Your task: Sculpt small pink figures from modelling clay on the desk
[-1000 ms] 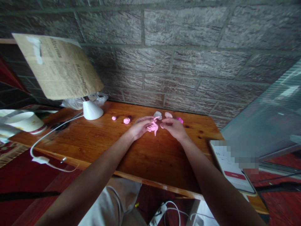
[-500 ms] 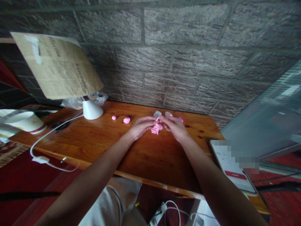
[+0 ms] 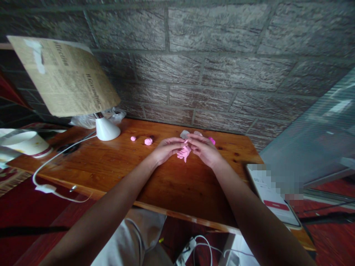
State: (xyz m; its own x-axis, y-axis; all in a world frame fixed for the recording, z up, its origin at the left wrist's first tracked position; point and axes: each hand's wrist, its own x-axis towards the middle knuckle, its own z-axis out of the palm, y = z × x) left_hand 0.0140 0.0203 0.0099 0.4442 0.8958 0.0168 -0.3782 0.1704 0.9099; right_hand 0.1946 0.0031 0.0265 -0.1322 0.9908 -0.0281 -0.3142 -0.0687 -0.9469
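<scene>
My left hand and my right hand meet above the middle of the wooden table. Between their pinched fingertips is a small strip of soft pink clay. Just below the fingers sits a larger, lobed pink clay piece; whether it lies on the table or hangs from the fingers I cannot tell. Behind the hands lie a whitish lump, a pale pink lump and a bright pink one, partly hidden. Left of my hands are a small pink ball and a crinkled pink lump.
A lamp with a newsprint shade stands at the back left, its white cable running over the front edge. Farther left is a paper cup. A phone or tablet lies at the right edge. Behind rises a brick wall.
My right fingers have straightened a little over the pink strip. The lobed pink piece below has turned slightly and reaches lower. The whole view has shifted slightly.
</scene>
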